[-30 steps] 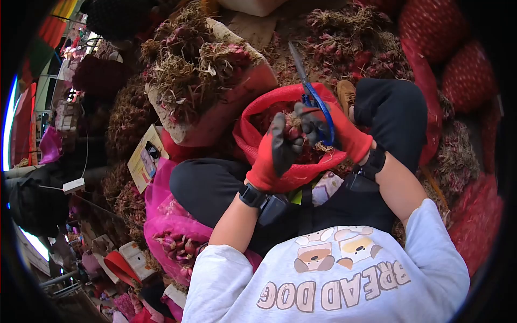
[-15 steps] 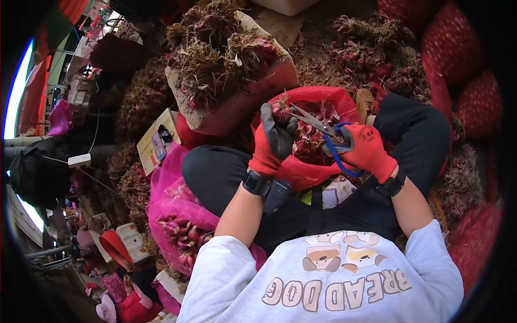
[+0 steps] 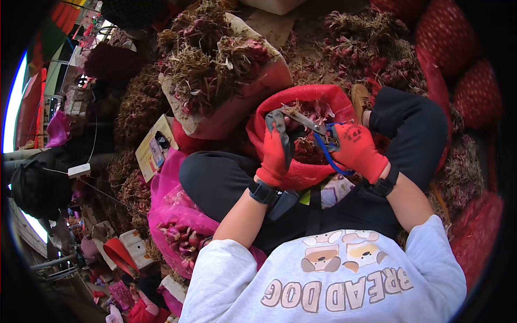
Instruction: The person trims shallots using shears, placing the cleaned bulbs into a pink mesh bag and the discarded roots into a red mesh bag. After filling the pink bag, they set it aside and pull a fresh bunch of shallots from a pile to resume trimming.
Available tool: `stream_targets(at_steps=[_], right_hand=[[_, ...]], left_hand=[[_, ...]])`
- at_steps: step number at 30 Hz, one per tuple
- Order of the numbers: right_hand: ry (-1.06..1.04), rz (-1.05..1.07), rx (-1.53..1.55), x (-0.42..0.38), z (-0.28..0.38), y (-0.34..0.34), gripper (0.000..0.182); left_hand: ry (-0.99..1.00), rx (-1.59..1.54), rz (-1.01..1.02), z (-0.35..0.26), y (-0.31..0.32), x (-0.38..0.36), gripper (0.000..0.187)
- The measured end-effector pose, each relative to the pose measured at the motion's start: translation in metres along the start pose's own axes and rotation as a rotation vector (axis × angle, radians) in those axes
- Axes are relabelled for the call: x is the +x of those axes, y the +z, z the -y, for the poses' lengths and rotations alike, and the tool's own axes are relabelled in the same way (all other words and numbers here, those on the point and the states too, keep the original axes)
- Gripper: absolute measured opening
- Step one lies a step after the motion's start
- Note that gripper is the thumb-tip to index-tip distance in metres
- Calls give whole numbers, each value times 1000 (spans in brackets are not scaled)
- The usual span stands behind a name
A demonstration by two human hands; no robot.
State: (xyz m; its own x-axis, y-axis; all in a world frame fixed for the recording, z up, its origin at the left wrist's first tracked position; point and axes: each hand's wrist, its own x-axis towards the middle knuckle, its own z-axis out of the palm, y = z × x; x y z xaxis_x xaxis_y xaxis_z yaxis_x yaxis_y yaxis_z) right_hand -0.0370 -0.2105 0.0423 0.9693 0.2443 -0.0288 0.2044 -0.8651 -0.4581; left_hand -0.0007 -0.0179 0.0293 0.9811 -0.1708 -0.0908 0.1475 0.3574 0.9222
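Note:
My right hand (image 3: 355, 148), in a red glove with grey fingers, grips scissors (image 3: 309, 123) by their blue handles. Their blades point left, toward my left hand (image 3: 277, 153), which wears a matching glove. Its fingers are closed around a shallot (image 3: 291, 125), mostly hidden by the glove and blades. Both hands are over an open red mesh sack (image 3: 258, 121) between my legs. Shallots and loose dry skins (image 3: 323, 110) lie inside it. How far the blades are apart is hard to make out.
A foam box (image 3: 237, 116) at the upper left bears heaped shallots with dry tops (image 3: 207, 59). By my left knee is a pink mesh bag (image 3: 167, 204) of shallots. More bunches (image 3: 371, 48) lie on the ground ahead. Full red sacks (image 3: 447, 40) stand at right.
My left hand has turned and lowered slightly, so the shallot shows less. The scissors and my right hand have shifted a little left, with the blades closer to the left fingers.

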Motion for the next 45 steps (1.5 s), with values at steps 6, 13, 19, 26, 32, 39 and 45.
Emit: stream_targets(at_steps=[6, 13, 19, 26, 32, 39, 45], right_hand=[[28, 43, 47, 0, -8, 7, 35], [119, 118, 380, 0, -3, -1, 28], [74, -38, 171, -2, -5, 21, 37], [162, 162, 101, 9, -16, 27, 40], [126, 107, 510, 0, -13, -10, 41], [-63, -76, 2, -3, -19, -9, 47], [-46, -45, -80, -3, -22, -7, 45]], left_hand=[[-76, -115, -52, 1, 5, -2, 23], [-146, -318, -15, 18, -11, 3, 21], [-93, -116, 15, 21, -3, -5, 22], [-59, -18, -8, 17, -6, -3, 14], [-172, -550, 95, -6, -7, 13, 29], [-226, -446, 80, -10, -22, 14, 35], [-291, -441, 28, -13, -15, 12, 35]])
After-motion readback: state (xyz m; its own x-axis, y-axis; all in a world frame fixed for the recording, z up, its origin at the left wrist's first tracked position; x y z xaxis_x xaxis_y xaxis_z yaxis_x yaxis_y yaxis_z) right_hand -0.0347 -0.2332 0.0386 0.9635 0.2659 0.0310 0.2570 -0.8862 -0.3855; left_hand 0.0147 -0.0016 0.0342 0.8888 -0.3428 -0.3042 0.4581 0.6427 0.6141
